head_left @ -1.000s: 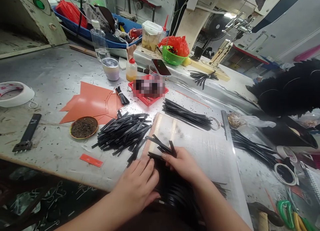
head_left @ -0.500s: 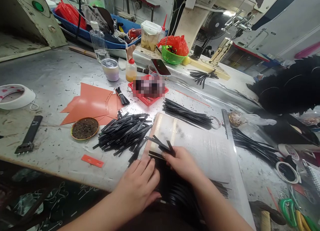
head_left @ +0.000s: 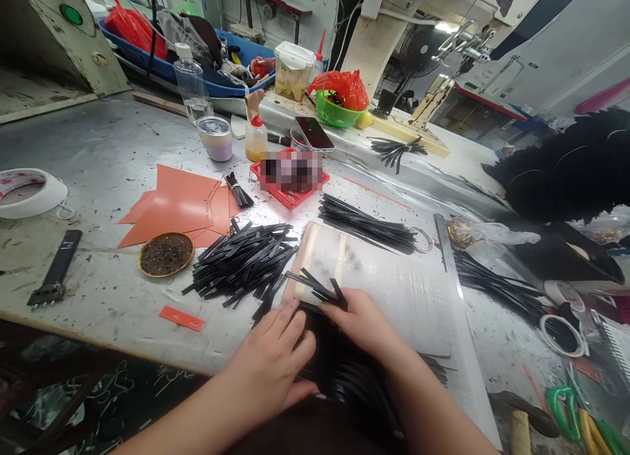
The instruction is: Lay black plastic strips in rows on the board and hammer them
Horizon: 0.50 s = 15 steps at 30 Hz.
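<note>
My left hand (head_left: 270, 366) lies on a dark stack of black strips (head_left: 344, 376) at the near table edge, fingers stretched forward and pressed against it. My right hand (head_left: 361, 324) pinches a few short black strips (head_left: 317, 285) that fan out over a pale cutting board (head_left: 394, 291). A big loose heap of black strips (head_left: 243, 258) lies just left of the board. A bundle of long thin black strips (head_left: 367, 225) rests beyond the board.
Orange sheets (head_left: 177, 205), a round dish of dark bits (head_left: 165, 253) and a black punch tool (head_left: 55, 276) lie left. A red tray (head_left: 290, 195), glue bottle (head_left: 256, 138), cup (head_left: 216, 137) and phone (head_left: 315, 132) stand behind. A steel ruler (head_left: 444, 245) and scissors (head_left: 571, 415) lie right.
My left hand's fingers have slid slightly forward along the stack toward my right hand. The right hand keeps its pinch on the short strips.
</note>
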Available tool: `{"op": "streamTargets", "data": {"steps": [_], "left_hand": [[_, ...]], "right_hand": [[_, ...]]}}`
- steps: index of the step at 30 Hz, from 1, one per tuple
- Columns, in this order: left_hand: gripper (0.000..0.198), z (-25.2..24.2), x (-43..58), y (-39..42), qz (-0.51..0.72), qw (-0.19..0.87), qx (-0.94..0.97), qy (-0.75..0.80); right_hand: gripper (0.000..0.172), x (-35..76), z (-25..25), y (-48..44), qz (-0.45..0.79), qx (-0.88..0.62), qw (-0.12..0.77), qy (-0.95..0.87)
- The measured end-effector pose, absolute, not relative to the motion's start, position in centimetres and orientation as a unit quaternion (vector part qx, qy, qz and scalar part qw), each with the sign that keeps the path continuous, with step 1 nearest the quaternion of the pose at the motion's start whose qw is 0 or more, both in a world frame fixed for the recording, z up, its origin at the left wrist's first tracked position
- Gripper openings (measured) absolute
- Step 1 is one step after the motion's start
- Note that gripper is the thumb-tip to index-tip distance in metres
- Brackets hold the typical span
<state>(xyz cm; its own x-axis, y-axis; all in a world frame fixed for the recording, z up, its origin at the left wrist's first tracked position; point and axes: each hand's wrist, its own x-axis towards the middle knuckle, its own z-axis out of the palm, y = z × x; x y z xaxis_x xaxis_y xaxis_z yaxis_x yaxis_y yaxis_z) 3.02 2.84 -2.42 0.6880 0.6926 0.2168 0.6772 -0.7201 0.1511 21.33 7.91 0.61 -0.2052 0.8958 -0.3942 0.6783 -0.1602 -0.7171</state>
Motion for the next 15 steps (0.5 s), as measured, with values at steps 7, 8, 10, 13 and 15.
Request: {"op": "streamTargets", "data": {"steps": [7, 8, 10, 13, 15], "left_hand": [[0.053, -1.7, 3.5, 3.1, 0.100, 0.022, 0.922, 0.374], [0.053, -1.6, 3.6, 3.1, 0.092, 0.020, 0.923, 0.373], [0.052, -1.4, 3.8, 3.2, 0.079, 0.015, 0.923, 0.377], [0.053, -1.2, 4.1, 3.4, 0.068, 0.008, 0.924, 0.377], [0.053, -1.1, 4.4, 3.5, 0.071, 0.006, 0.925, 0.374]], "right_hand": [[0.021, 25.1, 0.7, 6.7, 0.435, -0.639, 0.117, -0.624], [0.021, 25.2, 0.7, 6.6, 0.429, -0.643, 0.115, -0.624], [0.021, 25.2, 0.7, 6.4, 0.413, -0.650, 0.112, -0.628], [0.020, 24.8, 0.9, 6.4, 0.382, -0.658, 0.102, -0.640], [0.019, 24.5, 1.0, 6.5, 0.361, -0.663, 0.092, -0.650]]}}
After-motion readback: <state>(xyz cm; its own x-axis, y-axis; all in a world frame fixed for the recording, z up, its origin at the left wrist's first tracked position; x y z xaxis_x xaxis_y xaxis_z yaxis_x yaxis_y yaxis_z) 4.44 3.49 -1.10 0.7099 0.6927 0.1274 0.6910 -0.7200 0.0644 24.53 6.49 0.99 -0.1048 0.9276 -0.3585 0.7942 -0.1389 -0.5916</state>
